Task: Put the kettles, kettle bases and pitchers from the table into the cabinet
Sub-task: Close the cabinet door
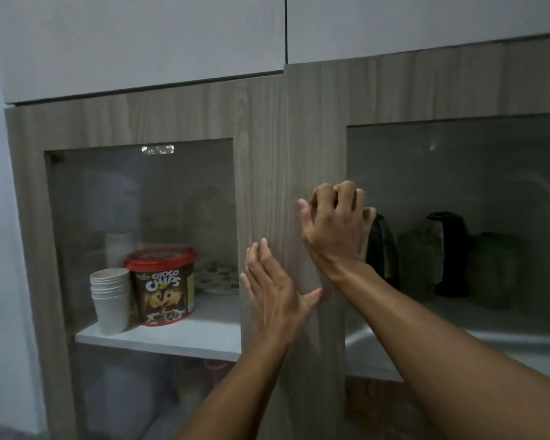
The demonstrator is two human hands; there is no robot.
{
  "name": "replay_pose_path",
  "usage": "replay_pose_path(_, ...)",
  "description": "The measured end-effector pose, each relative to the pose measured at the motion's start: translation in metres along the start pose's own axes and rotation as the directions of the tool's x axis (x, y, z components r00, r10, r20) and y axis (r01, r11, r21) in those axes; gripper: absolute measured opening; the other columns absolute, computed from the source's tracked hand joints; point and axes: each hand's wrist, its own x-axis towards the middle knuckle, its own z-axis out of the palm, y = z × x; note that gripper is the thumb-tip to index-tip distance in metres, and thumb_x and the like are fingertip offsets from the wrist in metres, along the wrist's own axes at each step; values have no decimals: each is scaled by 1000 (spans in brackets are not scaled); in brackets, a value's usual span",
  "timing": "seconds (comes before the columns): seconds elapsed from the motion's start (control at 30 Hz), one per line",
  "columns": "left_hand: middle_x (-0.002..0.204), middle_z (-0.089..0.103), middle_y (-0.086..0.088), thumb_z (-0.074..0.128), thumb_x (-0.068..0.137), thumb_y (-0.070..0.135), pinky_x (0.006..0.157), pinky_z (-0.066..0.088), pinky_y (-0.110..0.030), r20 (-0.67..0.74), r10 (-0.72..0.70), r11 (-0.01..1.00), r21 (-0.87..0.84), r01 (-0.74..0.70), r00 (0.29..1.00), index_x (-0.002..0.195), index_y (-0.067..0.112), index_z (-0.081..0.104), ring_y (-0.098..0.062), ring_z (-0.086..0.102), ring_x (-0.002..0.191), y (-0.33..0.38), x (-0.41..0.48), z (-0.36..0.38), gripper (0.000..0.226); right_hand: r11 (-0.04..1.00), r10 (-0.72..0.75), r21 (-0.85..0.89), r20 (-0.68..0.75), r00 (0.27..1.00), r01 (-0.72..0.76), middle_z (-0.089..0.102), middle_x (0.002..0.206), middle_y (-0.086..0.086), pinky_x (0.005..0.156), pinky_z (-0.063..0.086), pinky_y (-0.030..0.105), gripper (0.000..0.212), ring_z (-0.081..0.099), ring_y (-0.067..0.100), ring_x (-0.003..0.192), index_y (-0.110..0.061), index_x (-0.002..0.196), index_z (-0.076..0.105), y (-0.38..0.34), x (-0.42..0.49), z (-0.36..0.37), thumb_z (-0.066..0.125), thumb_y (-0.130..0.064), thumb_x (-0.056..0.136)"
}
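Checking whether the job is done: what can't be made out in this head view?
- Table: out of frame.
- Dark items behind the right door: blurred by tinted glass; kettles or pitchers unclear.
- Right hand grip: fingertips curled, contact hidden.
- Lower shelf: too dim.

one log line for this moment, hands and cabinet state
phase: at cabinet doors | left hand: open, flat on left door frame | right hand: fingers curled at right door edge | both doors look shut | kettle behind right glass
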Motion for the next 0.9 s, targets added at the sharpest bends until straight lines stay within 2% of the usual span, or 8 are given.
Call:
replay_pose_path(0.07,159,-9,-18,73,60,71,121,9,-53,40,9,999,42,-11,999,153,3,-11,-31,-8,150,-4,10,9,142,999,-39,-28,-22,999,38,52,91,11,62,39,37,23,49,28,77,-14,86,53,6,-1,15,56,-36,92)
replay_pose_path(0.13,159,-18,-21,68,58,77,120,3,-55,40,20,995,95,-24,999,151,2,-18,-32,-17,148,-9,17,18,147,996,-69,-56,-26,997,68,51,90,11,63,34,34,21,47,27,76,-15,86,51,12,-1,28,53,-34,93)
replay_pose_path(0.37,158,-10,-27,36,51,91,117,-1,-60,-57,155,963,233,-138,986,150,-2,-10,-41,-9,148,-34,38,51,144,983,-124,-145,-103,987,108,53,93,15,67,30,36,24,43,29,81,-13,87,52,19,-2,55,46,-34,95)
replay_pose_path(0.43,158,-14,-27,34,56,93,116,-6,-59,-40,193,953,244,-178,980,150,-1,-16,-43,-12,147,-39,34,56,141,983,-124,-148,-90,988,110,54,93,15,67,30,36,25,43,29,82,-12,87,54,18,-2,52,46,-34,95)
replay_pose_path(0.53,158,-14,-28,35,65,90,114,-3,-62,-16,214,949,240,-204,977,150,2,-21,-45,-12,146,-39,26,59,134,981,-125,-155,-58,990,115,53,94,14,67,28,34,23,36,26,84,-14,88,51,18,-2,50,45,-34,95)
replay_pose_path(0.73,156,-16,-32,43,74,81,111,0,-69,105,250,935,231,-268,962,151,5,-20,-51,-12,145,-39,18,56,125,974,-150,-147,148,977,172,50,98,13,65,36,35,22,44,28,84,-14,94,55,18,5,26,50,-35,95)
replay_pose_path(0.8,154,-27,-30,43,79,77,110,-7,-71,176,266,919,250,-304,948,151,11,-23,-49,-24,142,-36,13,49,118,979,-120,-125,276,954,159,48,106,13,71,40,36,24,45,28,92,-14,101,54,14,6,14,50,-38,96)
replay_pose_path(0.9,141,-54,-21,46,88,64,109,-17,-67,351,264,894,261,-364,898,141,24,-41,-41,-48,131,-36,-1,37,110,992,-71,-60,457,886,111,43,117,8,82,45,37,27,42,25,105,-16,110,51,9,11,-7,56,-36,93)
